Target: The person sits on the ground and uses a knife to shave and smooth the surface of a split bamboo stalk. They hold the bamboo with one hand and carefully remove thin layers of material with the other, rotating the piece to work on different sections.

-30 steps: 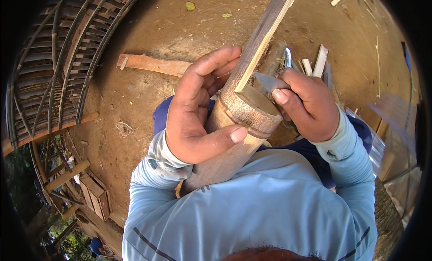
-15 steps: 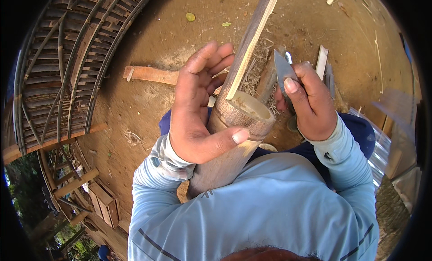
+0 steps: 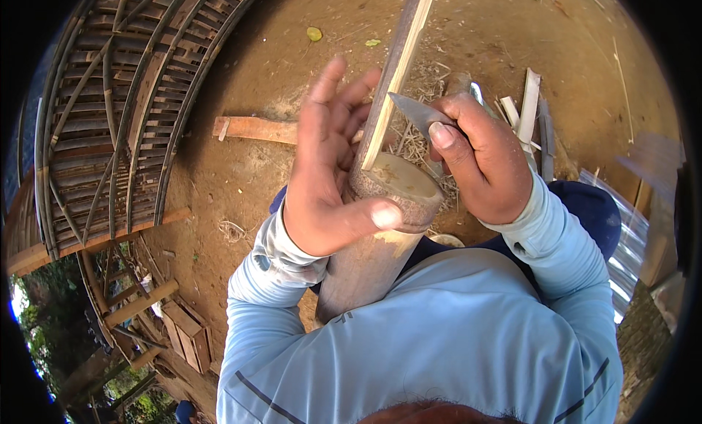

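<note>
The left hand (image 3: 329, 168) braces a thick bamboo culm (image 3: 380, 226) standing upright against the person's body; the thumb presses across the cut rim, while the fingers (image 3: 344, 102) are spread open and lie loosely beside a long bamboo strip (image 3: 398, 65). The strip rises steeply from the culm's top edge and leaves the picture at the top. The right hand (image 3: 482, 160) is closed firmly around a knife (image 3: 420, 115), its grey blade pointing toward the strip and touching or just short of its edge; which cannot be told.

Progress, as judged: the strip stands out from the culm along all its visible length, though its lower end meets the rim. Whether that end is still attached cannot be told. The rest of the culm wall looks whole, so most splitting appears undone.

On the earth floor (image 3: 292, 73) lie several cut slats (image 3: 526, 106), a flat board (image 3: 256, 129) and dry shavings. A curved bamboo lattice frame (image 3: 117, 117) stands at left.
</note>
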`<act>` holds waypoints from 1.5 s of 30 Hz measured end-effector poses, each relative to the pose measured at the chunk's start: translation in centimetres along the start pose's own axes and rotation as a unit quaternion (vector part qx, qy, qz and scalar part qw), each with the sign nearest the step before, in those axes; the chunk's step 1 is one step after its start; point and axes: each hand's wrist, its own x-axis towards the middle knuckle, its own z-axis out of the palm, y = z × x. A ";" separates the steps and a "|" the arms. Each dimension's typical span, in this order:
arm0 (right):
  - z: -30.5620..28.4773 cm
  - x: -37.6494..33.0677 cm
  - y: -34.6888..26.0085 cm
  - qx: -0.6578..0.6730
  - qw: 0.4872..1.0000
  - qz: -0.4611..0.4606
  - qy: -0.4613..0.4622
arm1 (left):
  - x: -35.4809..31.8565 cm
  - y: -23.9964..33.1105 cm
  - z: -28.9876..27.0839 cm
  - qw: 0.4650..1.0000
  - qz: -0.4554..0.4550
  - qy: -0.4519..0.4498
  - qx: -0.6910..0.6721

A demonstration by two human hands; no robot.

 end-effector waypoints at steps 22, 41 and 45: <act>-2.4 -0.3 -3.3 -0.107 0.994 -0.017 0.025 | -4.1 -0.9 -1.4 0.968 -0.192 -0.124 -0.101; -1.3 -0.1 -3.6 -0.066 0.992 -0.079 0.078 | -5.4 2.2 0.9 0.990 -0.103 -0.055 0.075; -1.4 0.2 -3.8 -0.075 0.991 -0.085 0.067 | -4.2 0.7 0.4 0.997 -0.061 -0.048 -0.001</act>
